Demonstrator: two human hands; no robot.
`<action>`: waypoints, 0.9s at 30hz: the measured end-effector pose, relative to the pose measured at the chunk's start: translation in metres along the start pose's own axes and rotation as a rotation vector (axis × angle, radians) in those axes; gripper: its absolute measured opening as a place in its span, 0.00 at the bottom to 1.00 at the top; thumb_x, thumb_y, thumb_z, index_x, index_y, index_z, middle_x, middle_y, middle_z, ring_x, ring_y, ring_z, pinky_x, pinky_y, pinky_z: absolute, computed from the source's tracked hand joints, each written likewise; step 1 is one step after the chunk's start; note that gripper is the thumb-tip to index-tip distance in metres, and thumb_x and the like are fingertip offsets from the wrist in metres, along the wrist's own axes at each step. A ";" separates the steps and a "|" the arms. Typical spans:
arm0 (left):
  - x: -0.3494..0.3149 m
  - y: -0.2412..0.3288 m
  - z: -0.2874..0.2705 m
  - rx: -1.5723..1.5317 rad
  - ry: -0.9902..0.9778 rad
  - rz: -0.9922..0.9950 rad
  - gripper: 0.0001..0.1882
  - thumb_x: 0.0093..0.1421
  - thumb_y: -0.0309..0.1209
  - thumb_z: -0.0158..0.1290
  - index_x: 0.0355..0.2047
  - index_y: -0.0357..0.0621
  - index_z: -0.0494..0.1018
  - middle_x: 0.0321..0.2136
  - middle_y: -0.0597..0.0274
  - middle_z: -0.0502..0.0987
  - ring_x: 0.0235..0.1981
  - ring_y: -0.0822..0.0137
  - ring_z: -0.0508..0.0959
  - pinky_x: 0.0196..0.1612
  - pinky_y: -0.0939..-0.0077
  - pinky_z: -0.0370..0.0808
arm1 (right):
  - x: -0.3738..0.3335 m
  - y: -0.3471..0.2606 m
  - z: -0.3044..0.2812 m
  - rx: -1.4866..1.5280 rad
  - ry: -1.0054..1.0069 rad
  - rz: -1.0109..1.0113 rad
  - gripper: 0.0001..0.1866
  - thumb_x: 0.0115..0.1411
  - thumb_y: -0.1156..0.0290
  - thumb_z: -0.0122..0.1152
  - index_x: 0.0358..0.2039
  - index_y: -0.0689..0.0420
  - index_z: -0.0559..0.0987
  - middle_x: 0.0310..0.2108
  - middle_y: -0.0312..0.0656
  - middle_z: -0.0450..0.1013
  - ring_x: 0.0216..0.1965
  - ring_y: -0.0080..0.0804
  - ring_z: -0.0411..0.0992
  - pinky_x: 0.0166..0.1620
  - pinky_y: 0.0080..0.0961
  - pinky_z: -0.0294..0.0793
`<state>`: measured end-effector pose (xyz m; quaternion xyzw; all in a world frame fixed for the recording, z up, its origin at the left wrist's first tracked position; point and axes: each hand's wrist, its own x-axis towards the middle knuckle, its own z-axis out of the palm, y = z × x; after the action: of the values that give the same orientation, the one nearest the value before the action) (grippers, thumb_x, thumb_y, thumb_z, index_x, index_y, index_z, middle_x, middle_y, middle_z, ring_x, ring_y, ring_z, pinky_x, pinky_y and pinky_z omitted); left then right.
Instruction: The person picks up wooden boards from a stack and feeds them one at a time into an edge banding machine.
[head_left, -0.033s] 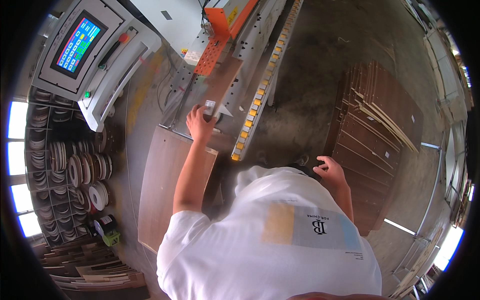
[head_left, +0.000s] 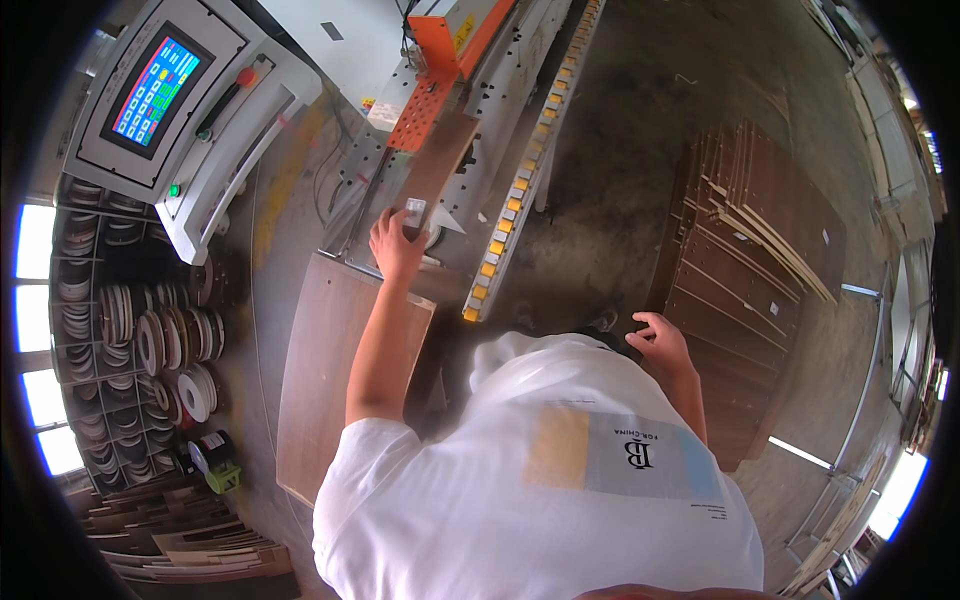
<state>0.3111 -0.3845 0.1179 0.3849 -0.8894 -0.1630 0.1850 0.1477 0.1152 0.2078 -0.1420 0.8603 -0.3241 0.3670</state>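
Note:
My left hand [head_left: 398, 246] grips the near end of a narrow brown wooden board [head_left: 440, 160], thumb on one edge and fingers on the other. A white label [head_left: 415, 207] is stuck on the board just ahead of the fingers. The board lies along the machine bed, its far end beside a perforated orange guard [head_left: 416, 112]. A pale triangular piece [head_left: 447, 219] pokes out by its right edge. My right hand [head_left: 663, 346] hangs loosely at my right side, fingers bent and apart with nothing visible in them, near a stack of brown panels [head_left: 735, 330].
A yellow-roller rail [head_left: 515, 205] runs along the machine's right. At the upper left stands a control panel [head_left: 158, 90] with a lit screen. A wide wooden panel [head_left: 345, 370] lies beside my left arm. Rolls of edge banding [head_left: 153, 340] fill a rack at left.
The narrow board has shifted slightly left, its far end now a little further from the rail and less blurred. My left hand moved slightly with it; my right hand stayed put.

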 end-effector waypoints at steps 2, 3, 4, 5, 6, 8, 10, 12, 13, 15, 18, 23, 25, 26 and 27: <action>0.011 -0.014 0.005 0.043 0.073 0.047 0.30 0.49 0.38 0.66 0.53 0.52 0.72 0.63 0.56 0.66 0.64 0.49 0.62 0.66 0.54 0.59 | 0.000 -0.002 0.001 0.018 -0.023 0.022 0.29 0.55 0.58 0.67 0.54 0.59 0.77 0.52 0.45 0.76 0.44 0.33 0.80 0.48 0.30 0.76; 0.013 -0.021 0.006 0.066 0.111 0.069 0.29 0.50 0.38 0.66 0.54 0.52 0.72 0.64 0.56 0.66 0.64 0.49 0.62 0.67 0.55 0.58 | 0.002 0.004 0.003 0.001 -0.026 0.017 0.29 0.55 0.58 0.67 0.54 0.59 0.77 0.52 0.45 0.76 0.44 0.33 0.80 0.48 0.30 0.76; 0.015 -0.026 0.006 0.110 0.133 0.108 0.28 0.53 0.38 0.64 0.54 0.48 0.72 0.64 0.56 0.67 0.65 0.50 0.62 0.67 0.56 0.59 | 0.006 0.011 0.004 -0.018 -0.025 0.014 0.29 0.55 0.57 0.67 0.54 0.59 0.77 0.52 0.45 0.76 0.43 0.32 0.80 0.48 0.30 0.76; 0.017 -0.027 0.004 0.106 0.134 0.106 0.27 0.54 0.38 0.63 0.54 0.47 0.73 0.62 0.56 0.68 0.65 0.51 0.63 0.67 0.56 0.60 | 0.009 0.022 0.006 -0.068 -0.017 0.000 0.28 0.55 0.58 0.67 0.54 0.58 0.77 0.50 0.45 0.77 0.43 0.32 0.80 0.48 0.30 0.76; 0.017 -0.029 0.002 0.103 0.136 0.104 0.26 0.54 0.38 0.62 0.53 0.46 0.73 0.61 0.56 0.70 0.64 0.51 0.64 0.66 0.56 0.60 | 0.012 0.035 0.009 -0.119 -0.008 -0.015 0.28 0.55 0.58 0.67 0.53 0.58 0.77 0.48 0.45 0.77 0.42 0.32 0.80 0.47 0.30 0.76; 0.012 -0.029 -0.002 0.126 0.134 0.117 0.24 0.57 0.39 0.60 0.52 0.44 0.74 0.58 0.58 0.73 0.63 0.54 0.68 0.65 0.58 0.63 | 0.014 0.047 0.014 -0.161 -0.008 -0.009 0.27 0.56 0.58 0.67 0.53 0.58 0.77 0.44 0.45 0.79 0.41 0.32 0.80 0.46 0.30 0.77; 0.001 -0.032 -0.009 0.150 0.107 0.141 0.23 0.57 0.39 0.59 0.51 0.44 0.75 0.58 0.58 0.74 0.62 0.54 0.69 0.64 0.58 0.65 | 0.016 0.053 0.018 -0.148 -0.027 0.030 0.25 0.56 0.59 0.67 0.52 0.57 0.78 0.40 0.44 0.80 0.39 0.31 0.80 0.44 0.30 0.77; -0.008 -0.033 -0.012 0.170 0.122 0.142 0.20 0.59 0.38 0.58 0.50 0.46 0.76 0.57 0.61 0.74 0.61 0.55 0.71 0.63 0.58 0.66 | 0.016 0.053 0.022 -0.122 -0.023 0.034 0.26 0.55 0.56 0.68 0.51 0.55 0.79 0.42 0.44 0.80 0.41 0.36 0.79 0.46 0.32 0.76; -0.011 -0.035 -0.013 0.183 0.136 0.130 0.19 0.59 0.38 0.57 0.51 0.47 0.76 0.58 0.61 0.75 0.61 0.55 0.71 0.63 0.59 0.66 | 0.016 0.052 0.024 -0.111 -0.022 0.036 0.26 0.55 0.55 0.68 0.51 0.54 0.79 0.43 0.45 0.80 0.42 0.39 0.78 0.47 0.33 0.76; -0.013 -0.038 -0.012 0.209 0.163 0.108 0.18 0.61 0.37 0.55 0.51 0.48 0.77 0.58 0.63 0.75 0.61 0.56 0.71 0.63 0.60 0.67 | 0.015 0.060 0.028 -0.162 -0.047 0.049 0.25 0.55 0.55 0.67 0.51 0.54 0.79 0.45 0.46 0.79 0.44 0.42 0.78 0.48 0.35 0.76; 0.000 -0.042 -0.009 0.233 0.146 0.065 0.18 0.62 0.37 0.53 0.52 0.49 0.77 0.58 0.64 0.75 0.61 0.58 0.72 0.61 0.63 0.70 | 0.025 0.077 0.034 -0.187 -0.070 0.035 0.24 0.56 0.56 0.67 0.51 0.54 0.79 0.46 0.47 0.79 0.46 0.45 0.77 0.49 0.36 0.76; 0.024 -0.032 0.002 0.305 0.088 -0.012 0.19 0.63 0.39 0.50 0.53 0.51 0.77 0.59 0.65 0.75 0.62 0.59 0.71 0.58 0.64 0.74 | 0.031 0.097 0.044 -0.080 -0.059 0.057 0.23 0.57 0.58 0.66 0.50 0.55 0.79 0.44 0.48 0.79 0.47 0.45 0.78 0.49 0.36 0.76; 0.036 -0.026 0.011 0.310 0.081 -0.038 0.19 0.63 0.39 0.50 0.53 0.52 0.77 0.59 0.66 0.75 0.63 0.60 0.71 0.57 0.63 0.75 | 0.029 0.101 0.045 -0.048 -0.052 0.090 0.23 0.57 0.58 0.67 0.50 0.55 0.79 0.43 0.49 0.80 0.47 0.45 0.78 0.49 0.36 0.76; 0.043 -0.022 0.015 0.316 0.068 -0.051 0.19 0.64 0.39 0.49 0.53 0.53 0.76 0.60 0.67 0.73 0.63 0.60 0.71 0.57 0.63 0.75 | 0.027 0.099 0.045 -0.032 -0.050 0.105 0.23 0.57 0.58 0.67 0.51 0.55 0.79 0.43 0.49 0.80 0.46 0.45 0.78 0.49 0.36 0.76; 0.052 -0.018 0.020 0.316 0.057 -0.050 0.19 0.63 0.39 0.49 0.53 0.53 0.76 0.60 0.67 0.73 0.63 0.60 0.71 0.57 0.63 0.75 | 0.026 0.100 0.045 -0.033 -0.052 0.117 0.24 0.56 0.58 0.67 0.50 0.55 0.79 0.43 0.49 0.80 0.46 0.45 0.78 0.49 0.36 0.76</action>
<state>0.2804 -0.4324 0.1031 0.4355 -0.8886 -0.0148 0.1432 0.1616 0.1573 0.1043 -0.1056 0.8624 -0.2842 0.4054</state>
